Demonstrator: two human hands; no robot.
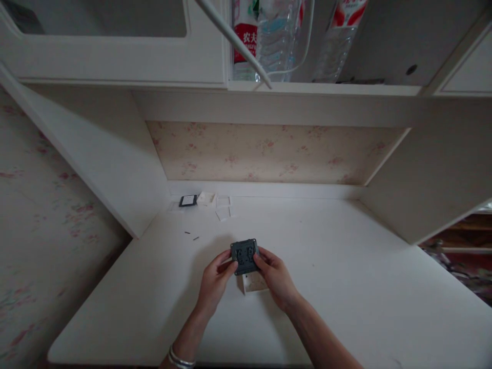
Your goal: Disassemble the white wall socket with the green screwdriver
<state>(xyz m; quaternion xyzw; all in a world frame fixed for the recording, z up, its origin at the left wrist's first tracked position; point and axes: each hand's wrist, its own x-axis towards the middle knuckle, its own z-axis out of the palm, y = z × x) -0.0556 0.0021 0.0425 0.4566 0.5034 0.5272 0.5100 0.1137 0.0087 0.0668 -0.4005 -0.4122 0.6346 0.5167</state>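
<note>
Above the white desk, my left hand (217,282) and my right hand (279,279) hold a dark grey rectangular switch-like panel (245,256) between them. Its upturned face carries two raised black mechanisms side by side. Each hand grips one side edge, with the thumb on the near face and the fingers behind. Below the panel, a shallow white open box (254,283) lies on the desk, partly covered by the panel and my right hand. Whether the panel touches the box I cannot tell.
At the back left of the white desk (346,266) lie a black-framed plate (188,200), another white box (206,198) and thin clear frames (223,213). Two small dark strips (196,238) lie nearer. Overhead, a shelf holds plastic bottles (277,41), with a white rod (234,41) hanging in front.
</note>
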